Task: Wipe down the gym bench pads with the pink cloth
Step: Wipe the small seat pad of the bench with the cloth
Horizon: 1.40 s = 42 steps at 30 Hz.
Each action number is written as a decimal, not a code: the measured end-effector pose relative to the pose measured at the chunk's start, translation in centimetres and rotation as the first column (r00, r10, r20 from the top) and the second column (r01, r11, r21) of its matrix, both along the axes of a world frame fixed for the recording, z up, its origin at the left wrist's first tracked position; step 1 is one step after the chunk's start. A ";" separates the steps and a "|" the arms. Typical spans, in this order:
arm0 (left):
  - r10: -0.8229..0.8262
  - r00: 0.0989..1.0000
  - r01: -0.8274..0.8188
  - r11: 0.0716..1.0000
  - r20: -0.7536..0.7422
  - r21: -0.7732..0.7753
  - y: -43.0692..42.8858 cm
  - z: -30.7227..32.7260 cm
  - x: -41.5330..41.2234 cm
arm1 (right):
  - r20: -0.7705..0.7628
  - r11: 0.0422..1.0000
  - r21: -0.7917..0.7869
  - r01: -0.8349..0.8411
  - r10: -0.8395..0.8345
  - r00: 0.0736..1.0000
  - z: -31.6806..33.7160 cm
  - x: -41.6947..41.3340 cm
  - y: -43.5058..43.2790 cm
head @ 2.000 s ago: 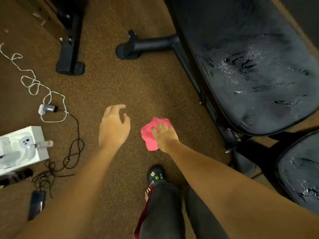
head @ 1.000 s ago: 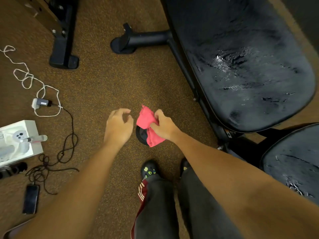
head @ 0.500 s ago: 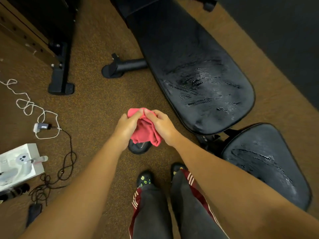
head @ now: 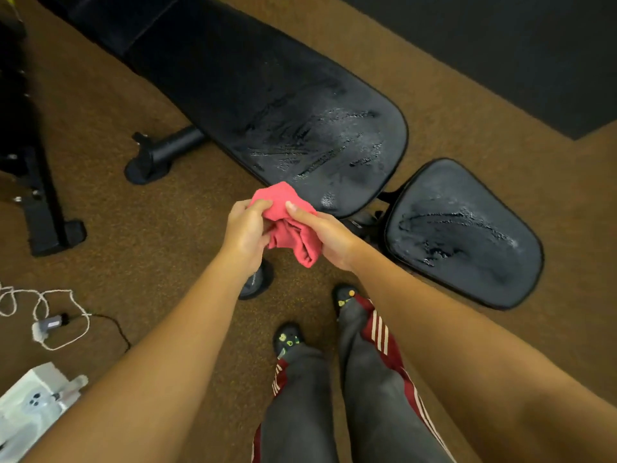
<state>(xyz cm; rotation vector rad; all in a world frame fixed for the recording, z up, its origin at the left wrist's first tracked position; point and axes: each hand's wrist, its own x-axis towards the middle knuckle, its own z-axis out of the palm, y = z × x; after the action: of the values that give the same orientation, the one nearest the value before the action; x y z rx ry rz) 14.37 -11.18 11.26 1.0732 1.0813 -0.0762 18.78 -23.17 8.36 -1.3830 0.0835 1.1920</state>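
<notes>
Brown speckled carpet [head: 150, 228] covers the floor under us, and a dark mat [head: 500, 45] lies across the far right corner. The long black back pad [head: 267, 95] of the gym bench runs over the carpet, its near end streaked with wet smears. Just beside that end, to the right, sits the smaller seat pad [head: 467, 235], smeared as well, with a narrow gap between the two. Our legs in grey trousers [head: 367, 396] with red and white stripes stand at the bottom of the view. A black equipment frame [head: 40, 202] stands at the left edge, and a black crossbar foot [head: 167, 152] juts out from under the back pad. A white box [head: 30, 409] lies in the lower left corner. Both hands meet mid-view. Our left hand [head: 245, 232] curls its fingers round the left side of the pink cloth [head: 287, 225], and our right hand [head: 330, 238] grips the right side with the thumb laid on top. The cloth is bunched between them, one fold hanging down. Its top overlaps the near edge of the back pad, and we cannot tell whether they touch. A black round foot [head: 257, 282] shows below the left wrist. A white cable [head: 43, 305] loops on the carpet at the left, joined to a small adapter [head: 50, 324]. Our dark shoes [head: 287, 339] have yellow-green marks.
</notes>
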 end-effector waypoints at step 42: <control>-0.523 0.152 0.822 -0.404 -0.839 0.401 -12.9 -9.5 8.8 | 0.643 0.542 -0.735 0.408 0.748 0.164 -10.3 0.0 -23.6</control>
<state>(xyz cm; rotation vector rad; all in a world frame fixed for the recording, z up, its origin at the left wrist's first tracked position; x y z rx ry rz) 23.16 -24.08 1.73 2.9561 0.2078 -0.8599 18.82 -46.78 -1.98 -2.9743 -0.6424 0.0167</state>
